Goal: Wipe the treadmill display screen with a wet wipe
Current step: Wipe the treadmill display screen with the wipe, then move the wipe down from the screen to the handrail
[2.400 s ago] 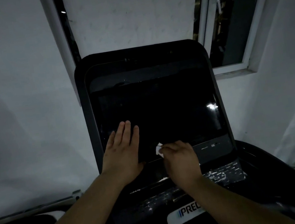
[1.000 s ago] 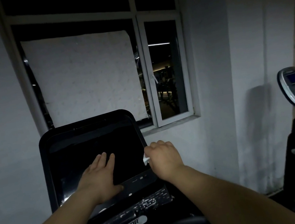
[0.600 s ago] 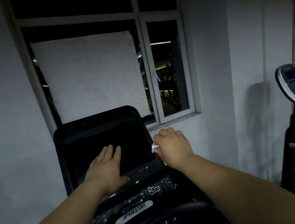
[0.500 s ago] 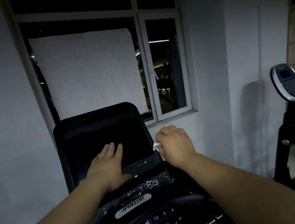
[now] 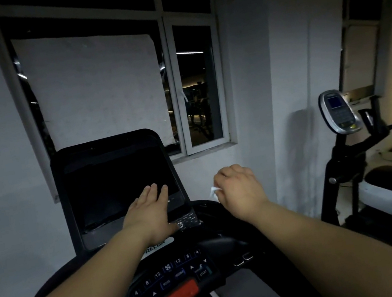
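- Left hand (image 5: 149, 210) lies flat, fingers spread, on the dark rectangular treadmill display screen (image 5: 120, 185).
- Right hand (image 5: 239, 188), beside the screen, is fisted around a small crumpled white wet wipe (image 5: 213, 190).

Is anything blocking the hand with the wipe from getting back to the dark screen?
Only open air separates the right hand, holding the wet wipe, from the display screen. The left hand covers its lower right corner.

Glossy black display screen (image 5: 120, 185) — dark matt plastic surround (image 5: 63, 197).
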